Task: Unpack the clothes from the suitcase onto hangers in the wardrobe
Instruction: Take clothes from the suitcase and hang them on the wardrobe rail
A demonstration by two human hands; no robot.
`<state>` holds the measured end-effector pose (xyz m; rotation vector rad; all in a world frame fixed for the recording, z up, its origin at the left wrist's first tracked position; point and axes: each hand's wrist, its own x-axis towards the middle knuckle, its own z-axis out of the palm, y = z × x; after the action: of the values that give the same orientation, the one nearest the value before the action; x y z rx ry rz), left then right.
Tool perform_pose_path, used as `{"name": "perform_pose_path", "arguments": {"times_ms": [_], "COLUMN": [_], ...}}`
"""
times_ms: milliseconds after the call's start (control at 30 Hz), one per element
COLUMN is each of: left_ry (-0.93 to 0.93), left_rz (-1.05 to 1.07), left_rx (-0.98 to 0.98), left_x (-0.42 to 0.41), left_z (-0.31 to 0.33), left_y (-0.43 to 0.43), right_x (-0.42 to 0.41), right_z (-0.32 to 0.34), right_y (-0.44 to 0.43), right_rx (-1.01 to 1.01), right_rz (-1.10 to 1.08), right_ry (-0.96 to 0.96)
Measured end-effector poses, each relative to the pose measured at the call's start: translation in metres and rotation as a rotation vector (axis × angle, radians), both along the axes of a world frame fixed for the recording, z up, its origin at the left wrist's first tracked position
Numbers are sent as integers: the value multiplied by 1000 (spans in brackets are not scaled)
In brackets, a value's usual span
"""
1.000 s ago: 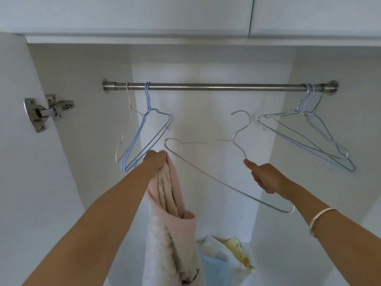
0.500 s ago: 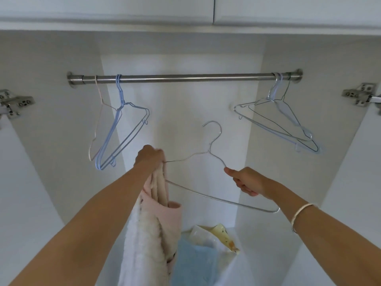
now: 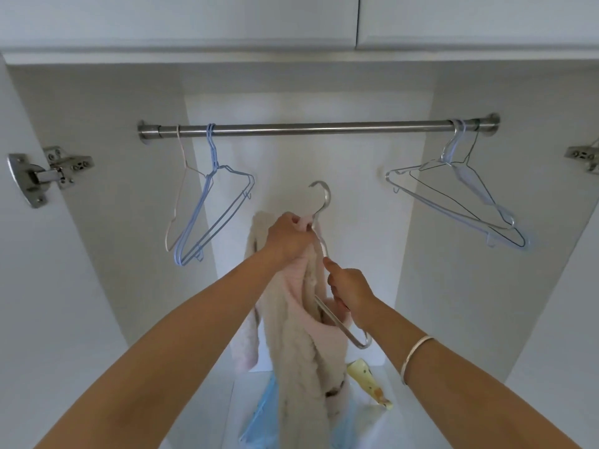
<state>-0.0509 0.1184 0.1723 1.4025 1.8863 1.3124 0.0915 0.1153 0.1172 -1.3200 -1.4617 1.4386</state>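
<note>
From my head camera, my left hand (image 3: 287, 236) is closed tight around the collar of the pink fleece garment (image 3: 303, 322), bunched right at the neck of the silver wire hanger (image 3: 324, 202), whose hook stands free just above my knuckles. My right hand (image 3: 351, 286), just below and beside the left, is curled shut on the hanger's lower wire, its far corner poking out beneath my wrist. The fleece is not seated on both shoulders, I judge, so it could slide off and drop onto the clothes (image 3: 262, 413) piled below my arms if I let go early. The rail (image 3: 324, 127) is well above my hands; lifting one-handed, the hook could miss or tilt. The blue hangers (image 3: 210, 218) hang up to my left and could snag.
</note>
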Motion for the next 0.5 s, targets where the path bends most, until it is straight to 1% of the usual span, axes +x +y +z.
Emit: {"name": "perform_pose_path", "arguments": {"times_ms": [133,200,300,400,433,500], "left_ry": [-109,-138,-164,-297,-322,-335], "left_rz": [-122,-183,-263,-369,-378,-318], "left_rx": [-328,-418,-373,-299,-291,-323], "left_x": [-8,-3,15,17,15,9], "left_z": [-10,-16,-19,-17,-17,-21], "left_y": [-17,-23,-25,-27,-27,-26], "right_x": [-9,-14,-22,-22,-21,-21], "right_z": [-2,-1,-1,7,10,15], "right_y": [-1,0,0,2,5,12], "right_rx": [-24,-31,-22,-32,-44,-48], "right_rz": [-106,-151,-199,-158,-134,-103], "right_ry": [147,211,277,341,356,352]}}
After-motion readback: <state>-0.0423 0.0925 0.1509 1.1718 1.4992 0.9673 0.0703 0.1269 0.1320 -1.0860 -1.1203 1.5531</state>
